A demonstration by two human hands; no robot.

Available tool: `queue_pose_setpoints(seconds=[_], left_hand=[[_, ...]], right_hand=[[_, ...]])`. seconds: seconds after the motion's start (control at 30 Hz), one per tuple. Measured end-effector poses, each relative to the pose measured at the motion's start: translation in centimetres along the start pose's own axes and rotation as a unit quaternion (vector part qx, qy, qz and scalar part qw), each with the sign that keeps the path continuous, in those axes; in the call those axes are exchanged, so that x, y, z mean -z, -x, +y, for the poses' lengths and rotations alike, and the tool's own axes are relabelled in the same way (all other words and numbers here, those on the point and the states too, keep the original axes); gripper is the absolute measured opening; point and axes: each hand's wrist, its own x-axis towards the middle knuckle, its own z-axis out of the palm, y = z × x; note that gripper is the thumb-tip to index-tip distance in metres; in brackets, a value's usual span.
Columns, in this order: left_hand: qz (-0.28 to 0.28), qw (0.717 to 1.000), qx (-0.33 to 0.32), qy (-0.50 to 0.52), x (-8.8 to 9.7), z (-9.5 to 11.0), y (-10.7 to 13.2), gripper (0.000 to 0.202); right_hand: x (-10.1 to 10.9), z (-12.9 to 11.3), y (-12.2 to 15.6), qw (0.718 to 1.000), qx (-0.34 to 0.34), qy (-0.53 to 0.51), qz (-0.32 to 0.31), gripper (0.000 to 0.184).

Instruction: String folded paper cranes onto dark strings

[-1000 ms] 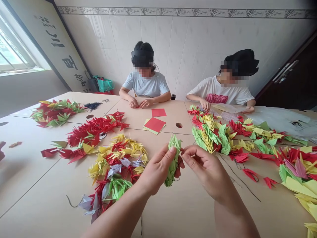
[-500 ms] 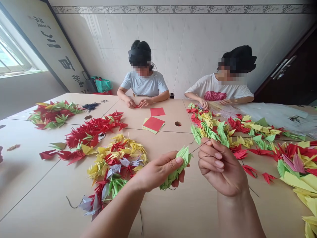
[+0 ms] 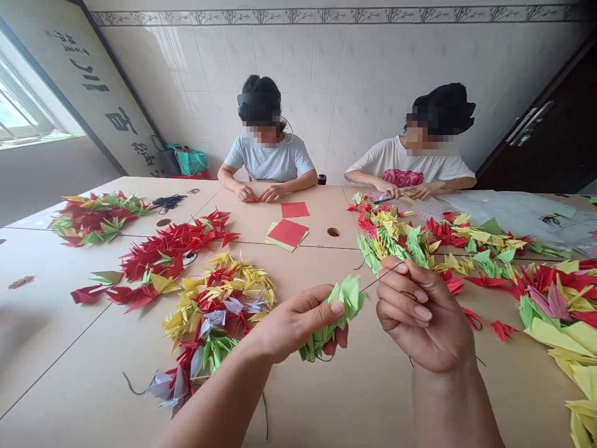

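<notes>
Our left hand (image 3: 298, 323) grips a bunch of green paper cranes (image 3: 333, 320), our right hand (image 3: 424, 317) pinches a thin wire (image 3: 385, 277); more cranes (image 3: 217, 311) heap across the worktop (image 3: 79, 348), red squares (image 3: 288, 233) lie unfolded.

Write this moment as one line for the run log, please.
left hand: holds green paper cranes | right hand: pinches thin dark thread | nearby: mixed paper cranes on table

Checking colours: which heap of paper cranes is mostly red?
The heap behind the yellow-and-red heap; the others show far more yellow or green.
</notes>
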Motion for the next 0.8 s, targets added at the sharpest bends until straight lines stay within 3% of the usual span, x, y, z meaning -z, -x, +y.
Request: queue_pose_setpoints(seconds=[0.2, 0.4, 0.8], left_hand=[[-0.005, 0.997, -0.025, -0.071, 0.1, 0.1, -0.2, 0.035], [-0.019, 0.988, -0.035, -0.15, 0.4, 0.3, -0.2, 0.029], [0.008, 0.967, -0.048, -0.252, 0.8, 0.2, -0.2, 0.029]], right_hand=[[0.0, -1.1, 0.7, 0.985, 0.093, 0.147, 0.02, 0.021], [0.0, -1.7, 1.1, 0.991, 0.086, 0.098, 0.033, 0.021], [-0.6, -2.0, 2.0, 0.986, 0.107, 0.128, 0.02, 0.025]])
